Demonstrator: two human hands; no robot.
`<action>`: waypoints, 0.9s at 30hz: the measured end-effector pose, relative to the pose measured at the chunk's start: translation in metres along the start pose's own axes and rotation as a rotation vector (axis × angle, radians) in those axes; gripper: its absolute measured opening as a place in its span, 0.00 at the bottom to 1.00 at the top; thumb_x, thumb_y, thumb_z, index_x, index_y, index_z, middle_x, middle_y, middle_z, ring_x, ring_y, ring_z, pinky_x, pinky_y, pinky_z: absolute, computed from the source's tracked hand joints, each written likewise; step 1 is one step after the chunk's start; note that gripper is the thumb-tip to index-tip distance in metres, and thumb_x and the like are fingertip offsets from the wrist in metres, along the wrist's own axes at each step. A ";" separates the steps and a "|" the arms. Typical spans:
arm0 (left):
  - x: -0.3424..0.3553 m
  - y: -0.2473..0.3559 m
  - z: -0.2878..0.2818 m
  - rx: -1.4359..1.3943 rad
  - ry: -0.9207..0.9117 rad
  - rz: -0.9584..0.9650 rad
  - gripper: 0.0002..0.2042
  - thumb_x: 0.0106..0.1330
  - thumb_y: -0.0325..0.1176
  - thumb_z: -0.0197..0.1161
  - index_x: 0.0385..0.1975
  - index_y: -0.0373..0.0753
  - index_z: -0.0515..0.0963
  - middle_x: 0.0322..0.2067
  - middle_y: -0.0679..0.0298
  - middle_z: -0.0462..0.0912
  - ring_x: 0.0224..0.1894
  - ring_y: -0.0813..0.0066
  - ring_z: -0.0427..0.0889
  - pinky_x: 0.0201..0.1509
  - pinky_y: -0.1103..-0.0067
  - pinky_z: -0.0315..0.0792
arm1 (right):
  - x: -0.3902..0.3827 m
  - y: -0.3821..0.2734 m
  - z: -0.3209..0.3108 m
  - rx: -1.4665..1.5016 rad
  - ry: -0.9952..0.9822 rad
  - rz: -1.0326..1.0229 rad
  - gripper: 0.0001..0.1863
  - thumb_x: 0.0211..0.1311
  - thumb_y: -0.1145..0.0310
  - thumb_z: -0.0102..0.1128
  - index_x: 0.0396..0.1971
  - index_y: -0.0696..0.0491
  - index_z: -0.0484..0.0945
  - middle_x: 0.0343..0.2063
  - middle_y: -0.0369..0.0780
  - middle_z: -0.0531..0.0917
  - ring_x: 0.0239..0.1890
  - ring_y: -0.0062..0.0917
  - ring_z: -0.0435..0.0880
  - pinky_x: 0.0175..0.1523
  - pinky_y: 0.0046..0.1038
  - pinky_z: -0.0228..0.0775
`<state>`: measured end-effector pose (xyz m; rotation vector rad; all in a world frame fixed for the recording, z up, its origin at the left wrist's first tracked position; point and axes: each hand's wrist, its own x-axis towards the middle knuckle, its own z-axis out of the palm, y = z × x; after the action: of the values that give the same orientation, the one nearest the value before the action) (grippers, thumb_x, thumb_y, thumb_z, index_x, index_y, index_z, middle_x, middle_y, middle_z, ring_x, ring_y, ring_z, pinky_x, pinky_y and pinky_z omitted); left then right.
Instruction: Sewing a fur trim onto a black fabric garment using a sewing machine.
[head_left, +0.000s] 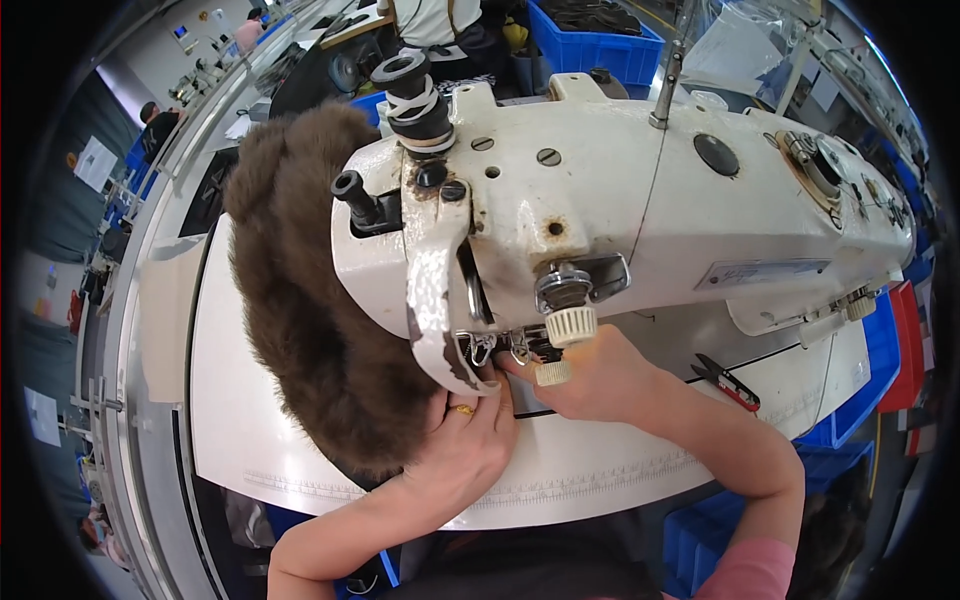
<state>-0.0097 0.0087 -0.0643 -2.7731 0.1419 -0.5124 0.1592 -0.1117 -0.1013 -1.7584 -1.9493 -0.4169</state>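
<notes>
A thick brown fur piece [310, 300] lies bunched on the left of the white sewing machine [620, 190], running down to its needle area. My left hand [468, 445], with a ring on one finger, holds the lower right edge of the fur. Its fingers point up toward the presser foot and are partly covered by the machine's front. My right hand [600, 378] is closed close to the needle, beneath the tension knob [572, 325]. The knobs cover part of its fingertips, so what they pinch is hidden.
Red-handled thread snips [728, 383] lie on the white sewing table [560, 495] beside my right forearm. A metal rail [135, 450] runs along the left. Blue bins stand at the right and a blue crate [600, 45] at the back. Another person [435, 25] is beyond the machine.
</notes>
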 end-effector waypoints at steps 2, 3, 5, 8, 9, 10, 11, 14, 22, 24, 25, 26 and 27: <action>-0.001 0.000 0.001 0.008 -0.001 -0.005 0.12 0.52 0.32 0.63 0.33 0.32 0.82 0.42 0.54 0.83 0.34 0.66 0.73 0.57 0.68 0.68 | 0.000 -0.001 0.002 0.008 -0.010 0.002 0.06 0.39 0.68 0.61 0.15 0.50 0.72 0.21 0.33 0.74 0.22 0.25 0.77 0.23 0.28 0.70; -0.001 0.000 0.000 0.005 0.003 -0.007 0.12 0.52 0.32 0.63 0.32 0.32 0.82 0.42 0.54 0.83 0.34 0.67 0.73 0.57 0.68 0.68 | -0.001 -0.001 0.003 0.014 -0.014 0.000 0.06 0.38 0.68 0.61 0.14 0.50 0.72 0.21 0.33 0.74 0.22 0.25 0.77 0.23 0.27 0.70; -0.002 0.001 0.000 0.002 0.004 -0.012 0.11 0.52 0.33 0.64 0.32 0.32 0.82 0.42 0.54 0.84 0.34 0.67 0.73 0.57 0.69 0.68 | -0.003 -0.003 0.004 0.022 -0.018 -0.004 0.06 0.37 0.68 0.60 0.13 0.50 0.72 0.21 0.33 0.73 0.23 0.24 0.76 0.24 0.26 0.70; -0.002 0.002 0.000 -0.029 0.031 -0.010 0.10 0.52 0.33 0.64 0.31 0.33 0.82 0.42 0.55 0.84 0.33 0.68 0.74 0.56 0.69 0.68 | -0.006 -0.006 0.008 0.029 -0.029 0.034 0.06 0.36 0.67 0.60 0.10 0.50 0.73 0.22 0.33 0.73 0.23 0.24 0.76 0.23 0.26 0.69; -0.002 0.002 -0.003 -0.027 -0.004 -0.011 0.10 0.52 0.33 0.64 0.31 0.33 0.82 0.42 0.55 0.84 0.33 0.68 0.74 0.56 0.69 0.68 | -0.008 -0.007 0.011 0.021 -0.039 0.040 0.06 0.36 0.67 0.60 0.10 0.49 0.73 0.21 0.33 0.73 0.23 0.24 0.76 0.23 0.25 0.69; -0.003 0.003 -0.005 -0.024 -0.038 -0.012 0.10 0.52 0.33 0.64 0.31 0.33 0.82 0.42 0.55 0.84 0.33 0.69 0.74 0.56 0.69 0.68 | -0.008 -0.007 0.013 0.012 -0.048 0.048 0.05 0.36 0.67 0.60 0.10 0.49 0.74 0.21 0.33 0.73 0.24 0.24 0.76 0.23 0.25 0.69; -0.003 0.003 -0.005 -0.024 -0.039 -0.013 0.10 0.52 0.33 0.64 0.31 0.33 0.82 0.42 0.55 0.84 0.33 0.69 0.74 0.56 0.69 0.68 | -0.007 -0.008 0.009 0.013 -0.048 0.046 0.05 0.36 0.67 0.60 0.10 0.49 0.74 0.21 0.33 0.73 0.24 0.24 0.76 0.23 0.25 0.69; -0.002 0.002 -0.001 0.020 -0.005 0.004 0.11 0.53 0.33 0.64 0.31 0.33 0.82 0.43 0.55 0.84 0.33 0.68 0.74 0.56 0.69 0.69 | -0.004 -0.011 0.002 -0.056 -0.039 0.033 0.05 0.35 0.67 0.60 0.09 0.48 0.74 0.21 0.33 0.73 0.24 0.24 0.76 0.23 0.25 0.69; -0.003 0.004 -0.003 0.000 -0.043 -0.026 0.12 0.51 0.31 0.65 0.33 0.31 0.82 0.43 0.54 0.84 0.33 0.66 0.74 0.55 0.67 0.70 | -0.005 -0.007 0.001 -0.010 0.065 0.107 0.07 0.38 0.69 0.60 0.22 0.52 0.78 0.20 0.33 0.73 0.21 0.22 0.77 0.20 0.24 0.67; -0.001 0.004 -0.002 0.001 -0.007 -0.038 0.12 0.51 0.30 0.65 0.33 0.31 0.82 0.42 0.54 0.84 0.33 0.66 0.74 0.55 0.66 0.71 | -0.004 -0.008 -0.003 -0.028 0.077 0.094 0.10 0.40 0.69 0.61 0.27 0.53 0.79 0.20 0.33 0.73 0.20 0.22 0.77 0.20 0.24 0.67; -0.001 0.004 -0.001 -0.002 0.035 -0.057 0.12 0.51 0.30 0.65 0.34 0.31 0.82 0.41 0.54 0.84 0.33 0.65 0.74 0.55 0.66 0.71 | -0.003 -0.009 -0.005 -0.050 0.083 0.077 0.13 0.42 0.69 0.61 0.32 0.54 0.80 0.20 0.33 0.73 0.20 0.22 0.78 0.19 0.24 0.67; -0.002 0.004 0.000 0.002 0.034 -0.048 0.12 0.51 0.30 0.65 0.34 0.31 0.82 0.41 0.54 0.84 0.33 0.65 0.74 0.55 0.66 0.71 | -0.003 -0.009 -0.005 -0.051 0.091 0.082 0.13 0.42 0.69 0.61 0.32 0.54 0.80 0.20 0.33 0.73 0.20 0.22 0.78 0.19 0.24 0.67; -0.003 0.003 0.002 0.004 0.035 -0.046 0.14 0.52 0.31 0.62 0.36 0.30 0.82 0.41 0.52 0.83 0.38 0.63 0.76 0.56 0.67 0.70 | -0.002 -0.009 -0.005 -0.036 0.084 0.100 0.14 0.43 0.69 0.61 0.34 0.54 0.81 0.21 0.33 0.74 0.20 0.21 0.78 0.20 0.24 0.67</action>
<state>-0.0116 0.0066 -0.0679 -2.7705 0.0848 -0.5722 0.1513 -0.1168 -0.0975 -1.8217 -1.7981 -0.4863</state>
